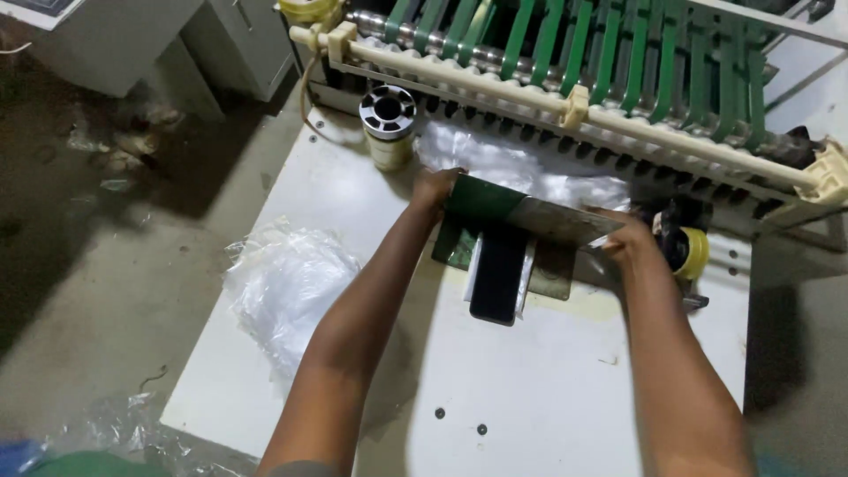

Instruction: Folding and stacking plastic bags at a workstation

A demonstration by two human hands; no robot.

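My left hand (435,188) grips the left end of a flat green and grey metal plate (530,215), and my right hand (625,237) grips its right end. The plate is held tilted just above the white table (548,380), in front of a heap of clear plastic film (512,168). Under the plate lie a black phone (498,278) and a dark flat pad (552,272).
A machine with green belts and cream rollers (618,71) runs along the table's far edge. A cream spool with a black top (389,128) stands at the back left. A yellow tape roll (693,252) sits at the right. Crumpled clear plastic (287,291) hangs over the table's left edge.
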